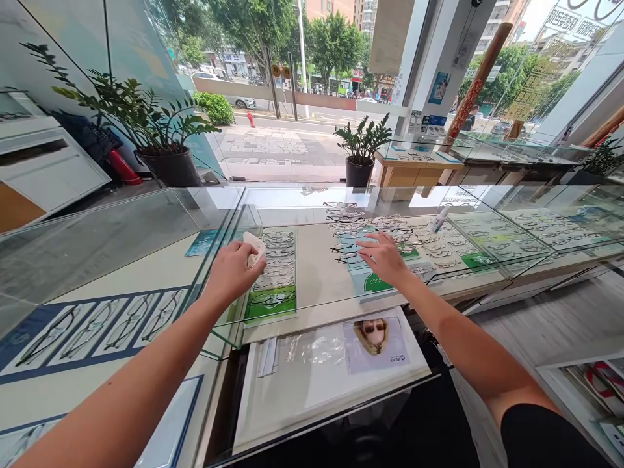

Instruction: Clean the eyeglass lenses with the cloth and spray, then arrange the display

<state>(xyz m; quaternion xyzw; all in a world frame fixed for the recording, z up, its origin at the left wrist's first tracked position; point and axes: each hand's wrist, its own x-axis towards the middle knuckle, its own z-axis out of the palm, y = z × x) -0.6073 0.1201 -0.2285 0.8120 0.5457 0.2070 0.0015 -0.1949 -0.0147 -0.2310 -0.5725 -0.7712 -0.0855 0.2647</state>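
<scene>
My left hand (236,268) is closed round a crumpled white cloth (255,247) above the glass counter, near its left corner. Over the middle of the display, my right hand (383,257) has its fingers spread, with nothing visibly held. Its fingertips are beside a pair of dark-framed glasses (345,249); whether they touch is unclear. Rows of glasses (279,260) lie on a green-edged card below my left hand. More glasses (441,250) lie to the right, and a small white bottle (440,219) stands behind them.
Below the counter an open white drawer (297,406) holds a printed picture card (377,344) and clear plastic. Glass panes (234,227) edge the case. Framed glasses displays (112,325) lie at left. Potted plants (359,146) stand behind, by the window.
</scene>
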